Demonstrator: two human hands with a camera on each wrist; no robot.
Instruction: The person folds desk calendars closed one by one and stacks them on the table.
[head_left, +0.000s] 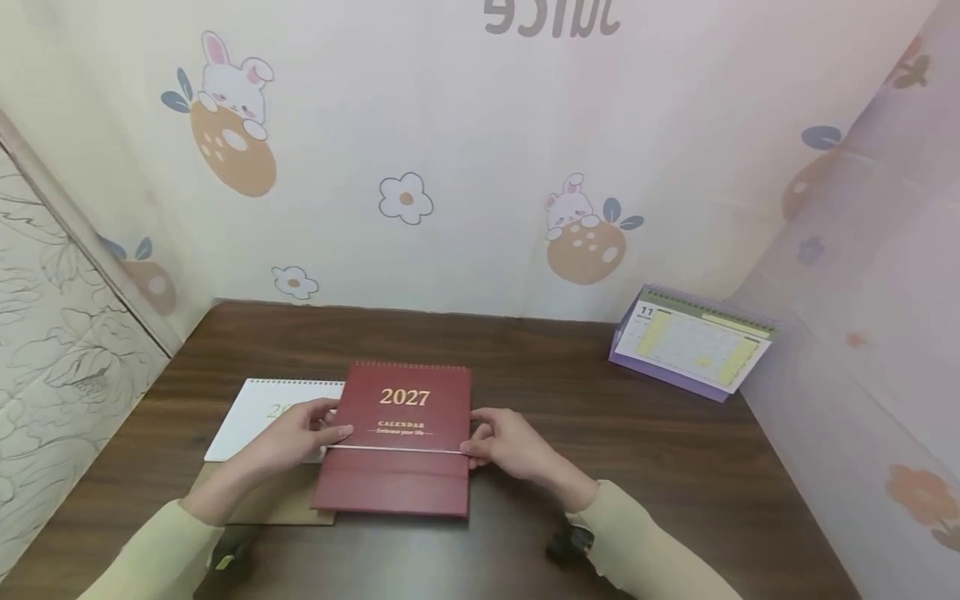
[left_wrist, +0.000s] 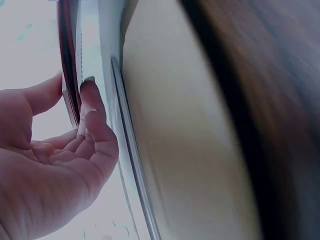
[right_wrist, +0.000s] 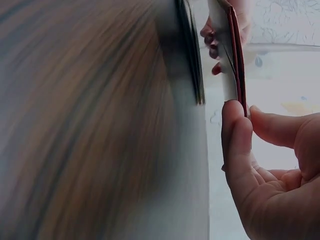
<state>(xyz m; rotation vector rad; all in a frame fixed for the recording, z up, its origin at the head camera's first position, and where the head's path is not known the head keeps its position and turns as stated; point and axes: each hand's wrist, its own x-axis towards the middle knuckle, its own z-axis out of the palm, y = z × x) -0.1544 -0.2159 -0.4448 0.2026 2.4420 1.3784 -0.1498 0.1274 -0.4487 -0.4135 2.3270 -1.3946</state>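
Note:
Both hands hold a dark red 2027 desk calendar [head_left: 405,412], folded flat, with its spiral binding at the far side. My left hand [head_left: 296,435] pinches the left edge, thumb on the cover and fingers behind. On the right edge, my right hand [head_left: 513,446] has the same kind of grip. In the right wrist view the calendar [right_wrist: 238,60] is seen edge-on, raised off the table. A white spiral calendar [head_left: 251,421] with a tan base [head_left: 281,496] lies at the left, partly covered by the red one and my left forearm.
A purple-based desk calendar [head_left: 693,343] stands propped at the back right of the dark wooden table [head_left: 547,358], its page showing 11. A curtain [head_left: 480,250] printed with rabbits and flowers hangs along the back edge. More printed cloth borders both sides.

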